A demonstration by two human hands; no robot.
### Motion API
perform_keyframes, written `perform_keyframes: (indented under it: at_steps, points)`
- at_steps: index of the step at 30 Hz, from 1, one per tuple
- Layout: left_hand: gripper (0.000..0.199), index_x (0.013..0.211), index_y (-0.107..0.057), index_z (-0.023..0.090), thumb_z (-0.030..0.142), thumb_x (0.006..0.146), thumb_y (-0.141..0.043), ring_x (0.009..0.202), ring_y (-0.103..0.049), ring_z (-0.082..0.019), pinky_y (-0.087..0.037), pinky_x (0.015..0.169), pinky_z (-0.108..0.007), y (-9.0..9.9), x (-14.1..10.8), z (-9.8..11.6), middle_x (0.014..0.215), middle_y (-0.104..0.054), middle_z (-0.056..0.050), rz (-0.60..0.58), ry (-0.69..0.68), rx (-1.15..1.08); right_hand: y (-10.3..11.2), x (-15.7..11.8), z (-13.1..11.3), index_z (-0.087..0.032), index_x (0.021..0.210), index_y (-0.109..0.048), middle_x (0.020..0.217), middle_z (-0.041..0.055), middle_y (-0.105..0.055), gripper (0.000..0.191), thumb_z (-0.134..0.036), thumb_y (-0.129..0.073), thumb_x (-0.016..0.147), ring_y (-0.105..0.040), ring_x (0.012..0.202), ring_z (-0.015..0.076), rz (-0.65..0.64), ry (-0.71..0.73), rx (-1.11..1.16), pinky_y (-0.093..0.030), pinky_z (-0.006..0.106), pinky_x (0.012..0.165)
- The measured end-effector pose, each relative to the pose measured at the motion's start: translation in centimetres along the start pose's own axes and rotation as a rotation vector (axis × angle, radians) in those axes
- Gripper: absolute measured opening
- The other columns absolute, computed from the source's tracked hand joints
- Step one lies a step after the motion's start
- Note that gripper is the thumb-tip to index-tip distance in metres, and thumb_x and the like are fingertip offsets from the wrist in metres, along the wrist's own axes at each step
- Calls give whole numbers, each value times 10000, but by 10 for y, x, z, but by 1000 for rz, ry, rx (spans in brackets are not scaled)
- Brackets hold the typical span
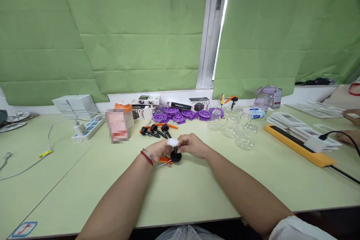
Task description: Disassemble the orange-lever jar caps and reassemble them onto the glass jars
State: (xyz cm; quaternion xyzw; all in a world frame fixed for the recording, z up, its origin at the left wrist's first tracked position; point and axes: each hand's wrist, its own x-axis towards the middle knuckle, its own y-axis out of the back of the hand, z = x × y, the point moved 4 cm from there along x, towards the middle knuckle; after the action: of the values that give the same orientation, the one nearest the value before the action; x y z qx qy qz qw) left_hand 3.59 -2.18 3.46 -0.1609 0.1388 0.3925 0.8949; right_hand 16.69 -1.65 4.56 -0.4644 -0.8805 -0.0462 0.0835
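Note:
My left hand (159,150) is closed around a black bottle top with an orange lever (176,156). A thin metal-looking rod sticks out from below it toward the lower left. A white rounded piece (172,142) sits at the upper end of the black stem, between my hands. My right hand (193,145) pinches at the stem just under this white piece; its fingertips partly cover the spot. Just beyond my hands lie several similar black tops (154,129) with dark tubes, beside orange levers (165,125).
Purple wheel-shaped parts (171,114) and small boxes (143,112) line the back. Clear bottles (244,140) stand right of centre. An orange power strip (298,146) and paper stacks lie at right, near another person's hand (351,117). At left are a white power strip (91,127) and cables.

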Motion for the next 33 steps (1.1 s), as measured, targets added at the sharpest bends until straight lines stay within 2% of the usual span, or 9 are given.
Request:
perform_keyframes:
  at_steps: [9,20,24,28,33]
  points:
    - [405,859,-563,165,475,609,-640,629,-560,-170,-495,421,-267,-1,0,0,733,-580,-47,-16,-15,-12,1,1,8,-134,672,-614,645,-23,-631,318,-223,-834,460,-566,604,109,40,-83,30,-430,265,640]
    - [430,915,-555,159,467,624,-628,609,-570,-179,-497,431,-282,2,2,-1,732,-604,-55,-20,-4,-17,1,-3,3,-128,741,-655,700,-5,-652,309,-234,-823,504,-586,652,116,-10,-61,30,-449,283,695]
    - [414,896,-560,156,460,622,-624,594,-576,-178,-498,437,-279,1,1,-2,702,-606,-51,12,12,-4,1,-3,5,-133,706,-624,676,-15,-632,325,-225,-833,475,-574,623,110,12,-83,25,-450,280,667]
    - [432,882,-566,150,485,615,-625,591,-581,-183,-494,437,-285,1,1,-1,715,-619,-60,15,8,8,0,-3,5,-140,767,-625,678,-28,-615,366,-202,-831,471,-558,632,103,0,-55,14,-441,268,660]
    - [435,882,-574,147,485,616,-640,582,-579,-180,-486,435,-281,2,0,-1,715,-618,-59,14,5,6,0,-2,8,-146,676,-565,655,-32,-593,307,-239,-809,515,-541,603,98,7,-39,-30,-430,267,642]
